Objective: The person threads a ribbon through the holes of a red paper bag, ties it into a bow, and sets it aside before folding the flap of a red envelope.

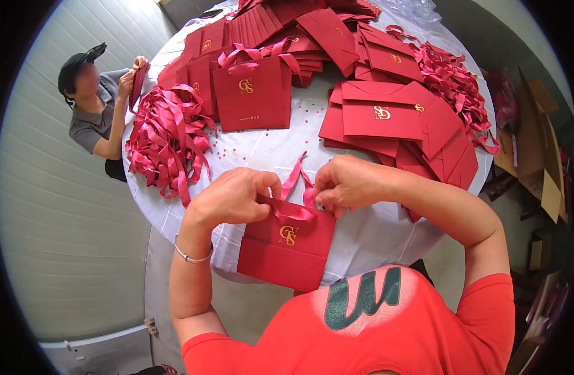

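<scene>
A red paper gift bag (284,257) with a gold emblem lies tilted at the table's near edge, its lower part reaching past the edge. My left hand (234,197), wearing a bracelet, is closed at the bag's top left, thumb and fingers pinching its rim. At the top right, my right hand (352,182) pinches a pink-red ribbon (308,195) by the rim. Ribbon ends rise behind the bag's mouth, and a loop of it hangs over the front. The fingertips partly hide the spots where ribbon and bag meet.
A finished-looking bag (252,94) with ribbon handles stands ahead. Ribbon heaps lie at left (165,134) and right (453,78). Flat red bags (381,119) are stacked right and far. Small red dots litter the white tablecloth (237,150). Another person (96,103) handles a red piece at left.
</scene>
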`<state>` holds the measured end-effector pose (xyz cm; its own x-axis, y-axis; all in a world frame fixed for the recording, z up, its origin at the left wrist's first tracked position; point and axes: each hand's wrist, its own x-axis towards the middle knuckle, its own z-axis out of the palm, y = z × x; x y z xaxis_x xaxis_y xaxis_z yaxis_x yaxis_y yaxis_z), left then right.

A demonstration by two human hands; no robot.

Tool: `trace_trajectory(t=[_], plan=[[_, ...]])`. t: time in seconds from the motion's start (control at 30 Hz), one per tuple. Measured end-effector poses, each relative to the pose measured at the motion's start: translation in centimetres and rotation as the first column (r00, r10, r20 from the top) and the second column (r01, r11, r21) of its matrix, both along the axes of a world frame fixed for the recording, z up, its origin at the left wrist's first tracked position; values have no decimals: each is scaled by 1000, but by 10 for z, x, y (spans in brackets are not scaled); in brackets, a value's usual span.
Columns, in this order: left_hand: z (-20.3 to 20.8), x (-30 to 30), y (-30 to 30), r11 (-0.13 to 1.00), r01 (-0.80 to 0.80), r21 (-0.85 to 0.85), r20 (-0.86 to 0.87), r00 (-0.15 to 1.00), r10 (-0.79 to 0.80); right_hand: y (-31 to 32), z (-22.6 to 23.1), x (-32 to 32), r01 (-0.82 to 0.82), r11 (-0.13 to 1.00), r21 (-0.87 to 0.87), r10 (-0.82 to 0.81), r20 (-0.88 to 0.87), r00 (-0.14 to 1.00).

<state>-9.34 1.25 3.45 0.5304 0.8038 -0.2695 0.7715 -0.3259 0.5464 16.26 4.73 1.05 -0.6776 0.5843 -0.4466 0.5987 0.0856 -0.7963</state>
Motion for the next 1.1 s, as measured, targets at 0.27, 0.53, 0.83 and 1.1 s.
trace_trajectory(t=[0.27,0.53,0.83,1.1], plan=[[-9,0,-14,979,-5,203,-79,997,22,16,-19,-28,99,872,480,-115,5,993],[-33,4,-52,923,-176,343,166,978,125,31,-22,-39,109,910,399,-131,27,991],[-52,7,-68,848,-275,453,300,943,145,28,-30,-35,354,934,48,-342,-167,925],[-56,5,-68,841,-281,461,336,933,128,24,-33,-39,369,909,191,-319,-247,915]])
